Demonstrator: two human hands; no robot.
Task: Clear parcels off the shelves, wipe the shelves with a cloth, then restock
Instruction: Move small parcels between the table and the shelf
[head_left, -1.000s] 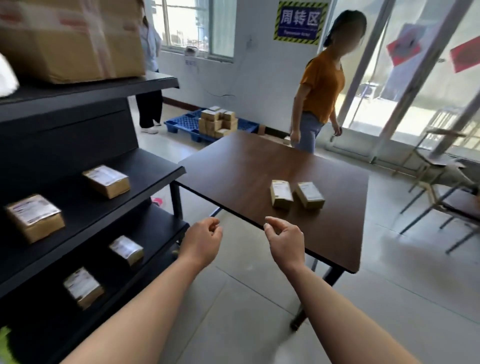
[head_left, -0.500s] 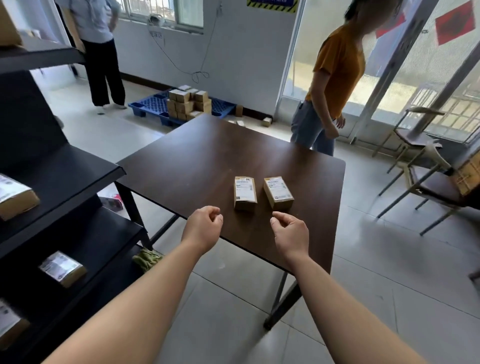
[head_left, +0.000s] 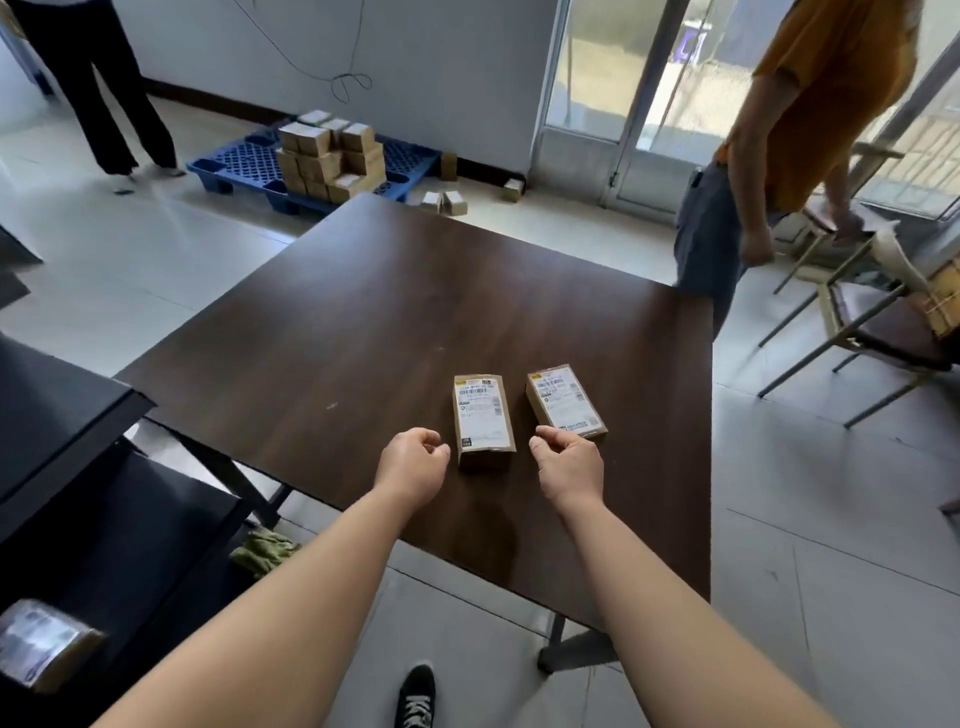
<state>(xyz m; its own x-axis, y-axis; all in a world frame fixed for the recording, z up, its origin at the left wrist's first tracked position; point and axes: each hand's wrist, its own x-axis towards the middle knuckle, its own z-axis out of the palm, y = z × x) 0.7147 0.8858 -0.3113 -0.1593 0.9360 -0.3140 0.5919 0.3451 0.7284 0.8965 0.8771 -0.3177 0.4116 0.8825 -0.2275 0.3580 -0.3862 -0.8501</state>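
Two small brown parcels with white labels lie side by side on the dark wooden table. My left hand hovers just left of the left parcel, fingers loosely curled, holding nothing. My right hand hangs at the near end of the right parcel, also loosely curled around nothing. The black shelf unit stands at the left, with one labelled parcel on a lower shelf. A green cloth lies on the floor between shelf and table.
A person in an orange shirt stands at the table's far right corner beside metal chairs. A blue pallet with several stacked boxes sits by the far wall. Another person in black trousers stands at the back left.
My view has turned from the shelves to the table and moved closer. Both hands have reached forward over the table edge to the near ends of the two parcels.
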